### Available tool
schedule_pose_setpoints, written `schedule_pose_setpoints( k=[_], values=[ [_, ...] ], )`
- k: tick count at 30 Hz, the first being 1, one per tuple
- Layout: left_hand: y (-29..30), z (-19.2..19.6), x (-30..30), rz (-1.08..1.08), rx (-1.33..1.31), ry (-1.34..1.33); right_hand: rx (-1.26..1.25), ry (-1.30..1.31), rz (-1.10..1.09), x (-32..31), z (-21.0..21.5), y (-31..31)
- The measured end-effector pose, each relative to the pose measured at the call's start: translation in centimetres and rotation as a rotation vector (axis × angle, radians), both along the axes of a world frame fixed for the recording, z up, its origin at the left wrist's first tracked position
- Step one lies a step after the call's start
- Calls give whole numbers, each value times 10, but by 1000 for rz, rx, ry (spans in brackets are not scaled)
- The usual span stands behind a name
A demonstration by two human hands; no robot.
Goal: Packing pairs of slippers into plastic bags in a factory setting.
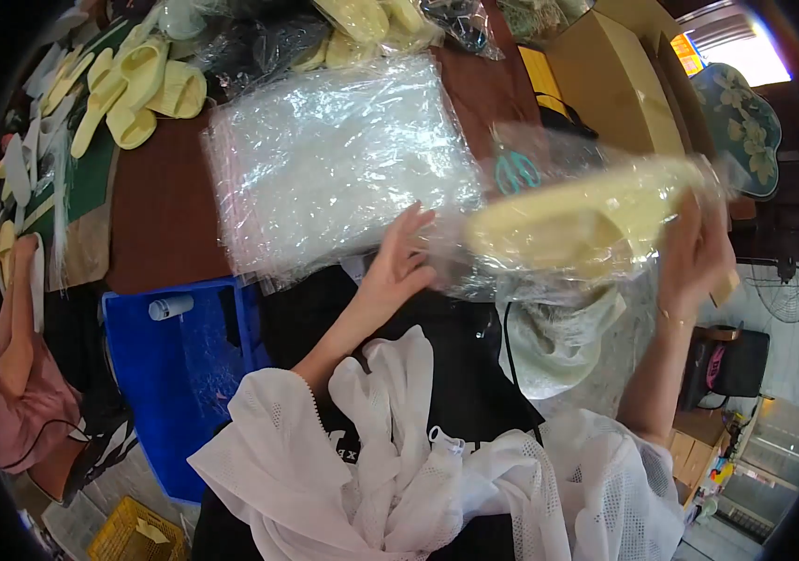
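My right hand (701,245) is gripping a blurred, pale-yellow slipper (554,215) inside a shiny clear bag (549,161); my left hand (397,260) is hovering beside it, fingers loosely parted.

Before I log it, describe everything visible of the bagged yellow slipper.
The pale yellow slipper looks smooth and foam-like, running left to right inside a loose, glossy clear bag. The right hand holds the bagged right end; the left hand is near the bag's left end, contact unclear. Motion blurs details.
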State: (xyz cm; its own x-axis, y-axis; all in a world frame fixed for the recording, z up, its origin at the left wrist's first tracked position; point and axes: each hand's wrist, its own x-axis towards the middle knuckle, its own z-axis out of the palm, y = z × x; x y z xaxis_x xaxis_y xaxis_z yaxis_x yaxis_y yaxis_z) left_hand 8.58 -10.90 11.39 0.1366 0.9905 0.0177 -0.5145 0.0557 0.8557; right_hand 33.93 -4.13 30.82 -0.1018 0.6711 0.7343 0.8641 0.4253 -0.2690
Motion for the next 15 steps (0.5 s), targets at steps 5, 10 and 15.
schedule_pose_setpoints(
  k=[5,10,15],
  values=[
    [15,-1,-58,290,-97,30,-340,111,23,-87,-37,83],
    [26,-5,-115,513,-323,245,-686,-57,36,-129,-119,144],
    [20,-49,-137,651,-341,395,-391,-21,91,-121,-238,151]
  ],
)
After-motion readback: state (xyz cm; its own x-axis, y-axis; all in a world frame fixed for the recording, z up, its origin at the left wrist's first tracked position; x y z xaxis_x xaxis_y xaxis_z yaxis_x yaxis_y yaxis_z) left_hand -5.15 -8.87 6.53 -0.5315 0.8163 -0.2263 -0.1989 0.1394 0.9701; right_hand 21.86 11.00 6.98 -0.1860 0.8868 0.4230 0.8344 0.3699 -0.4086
